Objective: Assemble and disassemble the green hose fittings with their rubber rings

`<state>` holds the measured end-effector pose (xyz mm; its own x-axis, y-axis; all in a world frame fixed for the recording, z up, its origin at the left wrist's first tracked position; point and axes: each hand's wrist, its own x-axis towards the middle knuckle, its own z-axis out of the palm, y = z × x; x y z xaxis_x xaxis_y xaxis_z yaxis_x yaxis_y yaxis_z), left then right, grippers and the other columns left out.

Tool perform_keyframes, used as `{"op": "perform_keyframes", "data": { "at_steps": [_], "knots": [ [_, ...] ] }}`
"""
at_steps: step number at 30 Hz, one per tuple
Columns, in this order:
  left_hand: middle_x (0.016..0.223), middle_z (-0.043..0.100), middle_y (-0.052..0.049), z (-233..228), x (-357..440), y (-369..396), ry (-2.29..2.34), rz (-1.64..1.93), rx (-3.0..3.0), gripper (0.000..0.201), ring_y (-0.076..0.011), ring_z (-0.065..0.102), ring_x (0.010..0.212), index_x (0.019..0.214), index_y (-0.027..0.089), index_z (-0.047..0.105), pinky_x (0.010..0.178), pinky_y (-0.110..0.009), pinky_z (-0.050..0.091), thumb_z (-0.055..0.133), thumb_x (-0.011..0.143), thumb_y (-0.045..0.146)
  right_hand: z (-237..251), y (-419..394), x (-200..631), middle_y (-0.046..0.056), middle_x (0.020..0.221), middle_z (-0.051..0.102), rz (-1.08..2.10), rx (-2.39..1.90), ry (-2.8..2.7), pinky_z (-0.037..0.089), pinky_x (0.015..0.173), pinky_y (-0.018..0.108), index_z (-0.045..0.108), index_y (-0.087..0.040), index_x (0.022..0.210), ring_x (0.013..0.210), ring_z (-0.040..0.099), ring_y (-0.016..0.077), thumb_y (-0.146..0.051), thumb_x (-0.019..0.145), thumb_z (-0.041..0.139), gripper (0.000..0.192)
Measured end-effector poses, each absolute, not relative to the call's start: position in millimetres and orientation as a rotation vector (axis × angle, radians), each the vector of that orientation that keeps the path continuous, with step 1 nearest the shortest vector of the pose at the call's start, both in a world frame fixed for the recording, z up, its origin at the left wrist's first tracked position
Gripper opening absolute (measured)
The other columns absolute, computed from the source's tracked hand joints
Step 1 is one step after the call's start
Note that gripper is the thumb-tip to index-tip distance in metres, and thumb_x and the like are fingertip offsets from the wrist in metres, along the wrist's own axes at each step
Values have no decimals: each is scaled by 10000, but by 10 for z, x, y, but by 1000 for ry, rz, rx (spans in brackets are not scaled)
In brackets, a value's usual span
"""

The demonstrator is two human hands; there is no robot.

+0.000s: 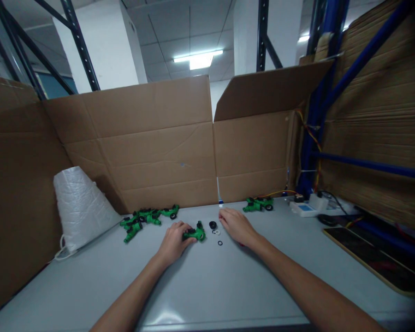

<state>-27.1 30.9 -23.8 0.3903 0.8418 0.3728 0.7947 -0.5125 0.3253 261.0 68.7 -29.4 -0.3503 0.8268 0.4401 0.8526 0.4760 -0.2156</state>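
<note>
My left hand (174,240) is closed round a green plastic fitting (198,232) with a stub pointing up, low over the grey table. Right of the fitting lies a black round cap (212,225). Beside the cap are small rings, among them a white ring (217,232) and a black O-ring (220,243) nearer to me. My right hand (238,226) rests just right of these parts, its fingers curled down and together. What they grip, if anything, is hidden. A bit of something red (242,245) peeps out beneath that hand near the wrist.
Several green fittings (148,216) with black parts lie at the back left, and more green fittings (258,204) at the back right. A white wrapped bundle (83,210) leans at left. Cardboard (159,152) walls the table. A power strip (304,209) and a dark tray (370,258) are right.
</note>
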Motion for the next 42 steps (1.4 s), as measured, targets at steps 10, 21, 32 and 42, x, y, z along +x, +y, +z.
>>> {"op": "perform_keyframes", "data": {
  "at_steps": [10,21,32,42],
  "knots": [
    [1236,608,-111,-238,-327,344,1565,931,2493,317,-304,595,1184,1221,239,664,1048,-451,472,714,908,231,-255,532,2523,66,979,720,62,-1275,-2364,366,855,330,681,-195,942,966,637,237,-303,989,650,121],
    [1278,591,-106,-190,-299,322,1550,1008,2452,286,-298,575,1217,1272,256,623,1097,-476,441,590,989,286,-232,498,2521,70,1020,725,78,-1283,-2416,363,894,349,676,-205,934,978,646,247,-265,965,663,69],
    [1189,668,-75,-205,-284,287,1475,849,2412,302,-296,565,1161,1157,241,588,1016,-437,414,665,963,459,-300,552,2559,118,1082,715,-52,-1373,-2349,392,903,372,691,-195,1040,1056,605,300,-250,974,616,114],
    [1064,664,-46,-188,-282,256,1474,732,2457,483,-271,585,1021,1070,236,557,911,-371,399,792,827,581,-391,544,2453,58,1344,683,79,-1170,-2393,346,1037,426,625,-360,1406,1203,532,273,-58,986,466,542]
  ]
}}
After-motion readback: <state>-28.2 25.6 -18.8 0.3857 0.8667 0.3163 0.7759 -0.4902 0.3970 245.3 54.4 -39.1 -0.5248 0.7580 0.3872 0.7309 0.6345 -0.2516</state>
